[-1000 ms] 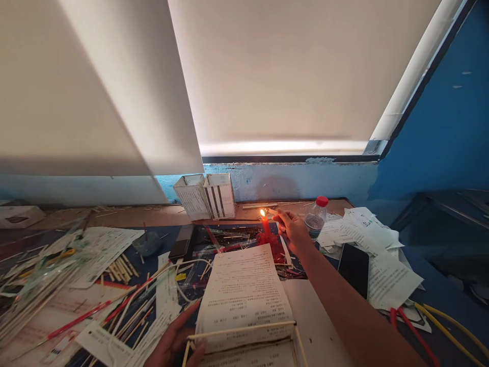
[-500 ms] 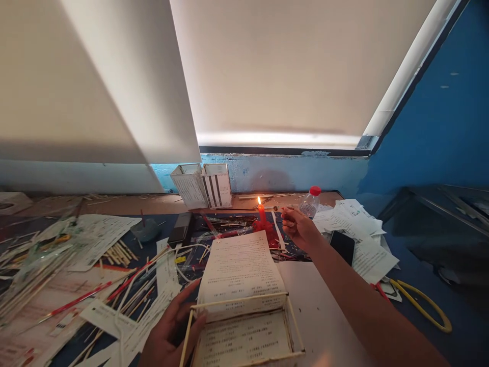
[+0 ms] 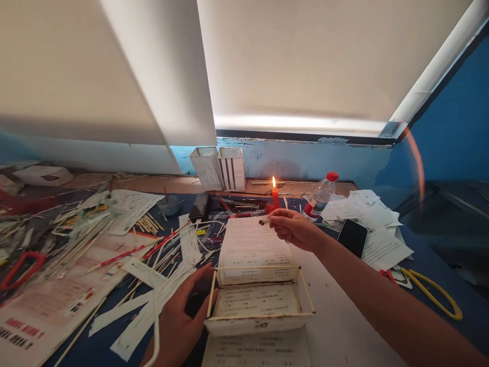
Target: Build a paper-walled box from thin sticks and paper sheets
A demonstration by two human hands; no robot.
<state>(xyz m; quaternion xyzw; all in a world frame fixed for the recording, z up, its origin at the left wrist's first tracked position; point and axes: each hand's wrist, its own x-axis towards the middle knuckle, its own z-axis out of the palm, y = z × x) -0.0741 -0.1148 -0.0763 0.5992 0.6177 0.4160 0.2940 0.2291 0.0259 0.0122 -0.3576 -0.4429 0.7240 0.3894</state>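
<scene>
My left hand point(image 3: 187, 311) grips the left end of an open box frame point(image 3: 260, 321), made of thin sticks and printed paper. A long printed sheet point(image 3: 252, 242) extends behind and below the frame. My right hand point(image 3: 292, 227) pinches a small pale piece with a dark tip point(image 3: 264, 221) above the sheet's far edge. Just behind that hand stands a lit red candle point(image 3: 275, 198); the hand partly hides its base.
Two paper-covered boxes point(image 3: 232, 171) stand against the wall. A bottle point(image 3: 320, 198), phone point(image 3: 352, 238), loose papers point(image 3: 385, 244) and yellow-handled scissors point(image 3: 435, 295) lie right. Sticks point(image 3: 82, 239), paper strips and red scissors point(image 3: 23, 270) cover the left.
My right hand has moved from beside the candle toward me, over the sheet, with the small piece. The box frame now shows more fully, and the camera view has shifted.
</scene>
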